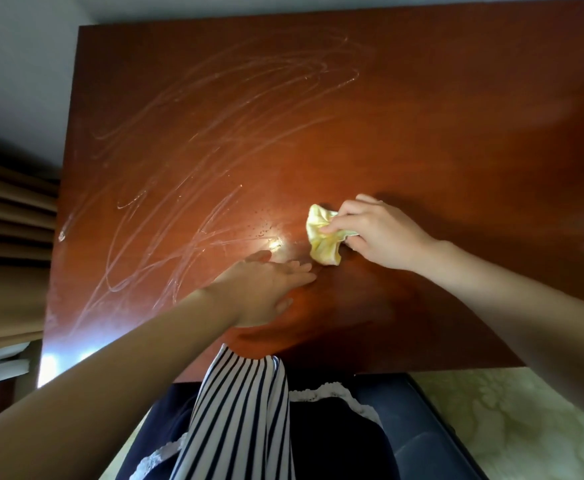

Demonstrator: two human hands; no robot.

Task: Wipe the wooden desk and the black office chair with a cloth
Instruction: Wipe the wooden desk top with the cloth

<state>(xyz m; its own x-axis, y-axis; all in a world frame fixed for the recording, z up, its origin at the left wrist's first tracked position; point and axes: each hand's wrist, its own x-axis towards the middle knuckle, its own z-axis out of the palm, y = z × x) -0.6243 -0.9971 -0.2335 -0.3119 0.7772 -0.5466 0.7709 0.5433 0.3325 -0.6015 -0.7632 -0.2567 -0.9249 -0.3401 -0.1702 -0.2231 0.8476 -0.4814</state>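
Desk: reddish-brown wood, filling most of the view, streaked with pale curved smears across the left half.
Wall: pale, beyond the far left corner.
Curtain: brown pleats, left of the desk.
Black chair: below the near edge, beside striped clothing.
Left hand: palm down on the wood, fingers straight and together.
Right hand: fingers curled round the cloth, pressing it to the desk.
Cloth: yellow, bunched, on the desk just beyond the left fingertips.
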